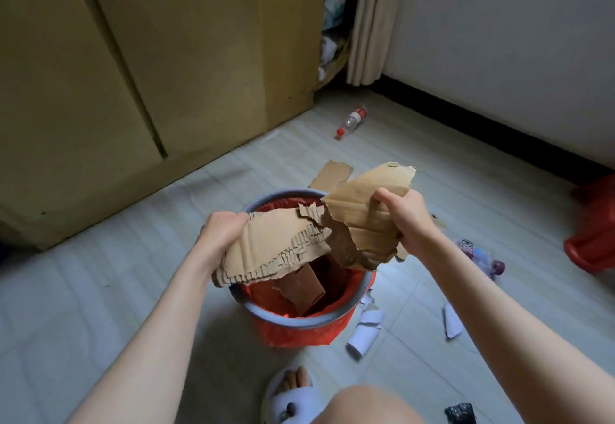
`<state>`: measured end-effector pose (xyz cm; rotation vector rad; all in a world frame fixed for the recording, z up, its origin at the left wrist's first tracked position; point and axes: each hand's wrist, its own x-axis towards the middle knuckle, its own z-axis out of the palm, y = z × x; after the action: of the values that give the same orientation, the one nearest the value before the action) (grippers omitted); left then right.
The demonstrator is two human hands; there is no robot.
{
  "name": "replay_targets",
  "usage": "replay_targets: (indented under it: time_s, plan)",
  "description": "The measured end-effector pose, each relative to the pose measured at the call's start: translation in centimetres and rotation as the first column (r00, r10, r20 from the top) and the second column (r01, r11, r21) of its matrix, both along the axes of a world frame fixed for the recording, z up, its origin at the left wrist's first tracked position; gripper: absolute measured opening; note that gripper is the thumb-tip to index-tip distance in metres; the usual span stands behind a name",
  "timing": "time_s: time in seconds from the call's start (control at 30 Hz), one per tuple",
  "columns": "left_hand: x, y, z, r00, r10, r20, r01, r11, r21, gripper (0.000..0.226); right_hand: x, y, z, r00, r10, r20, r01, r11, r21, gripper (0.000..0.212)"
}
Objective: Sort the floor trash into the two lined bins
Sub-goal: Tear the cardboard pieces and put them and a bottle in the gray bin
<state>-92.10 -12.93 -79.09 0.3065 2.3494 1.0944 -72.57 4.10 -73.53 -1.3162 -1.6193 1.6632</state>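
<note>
Torn cardboard (319, 223) hangs directly above the red-lined bin (301, 313), ragged edges meeting over its mouth. Left hand (223, 228) grips the left piece; right hand (407, 217) grips the right piece. Beyond the bin lie a cardboard scrap (332, 175) and bottle (351, 122); right of it, paper scraps (366, 330) crowd the floor (100, 290).

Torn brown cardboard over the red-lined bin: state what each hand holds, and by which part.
Left hand grips the left end of one torn brown corrugated cardboard piece; right hand grips the other piece at its right edge.
</note>
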Motion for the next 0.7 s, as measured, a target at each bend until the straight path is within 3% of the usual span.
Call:
replay_targets:
  time_s: [0.13,0.27,0.43,0.5,0.6,0.63,0.7]
  plan:
    - [0.2,1.1,-1.3,0.997,-0.031,0.068,0.023,0.992,0.127,0.021,-0.8,0.5,-0.1,0.999,0.028,-0.029,-0.03,0.997,-0.068,0.009]
    - [0.8,1.9,-2.8,0.959,-0.12,0.257,0.042,0.956,0.289,0.037,-0.1,1.5,-0.8,0.998,0.035,-0.053,-0.051,0.944,-0.327,0.012]
    - [1.9,2.3,-2.2,0.809,-0.314,0.497,0.049,0.878,0.476,0.032,-0.4,1.1,-1.8,0.998,0.024,-0.064,-0.049,0.903,-0.427,0.014]
    - [1.9,2.0,-2.1,0.755,-0.389,0.528,0.084,0.856,0.51,0.032,-1.0,0.6,-1.8,0.997,0.017,-0.076,-0.048,0.905,-0.423,0.012]
    - [1.5,1.5,-2.4,0.818,-0.419,0.394,0.258,0.879,0.401,0.038,-1.9,0.0,-1.7,0.996,0.056,-0.07,-0.076,0.94,-0.331,0.008]
    - [1.2,1.2,-2.8,0.882,-0.373,0.287,0.27,0.9,0.342,0.04,-2.2,-0.1,-1.8,0.993,0.081,-0.089,-0.104,0.949,-0.297,0.005]
    - [0.3,0.7,-3.8,0.981,-0.17,-0.097,0.187,0.963,0.196,0.042,-2.9,-0.3,-2.2,0.988,0.124,-0.088,-0.138,0.975,-0.176,0.011]
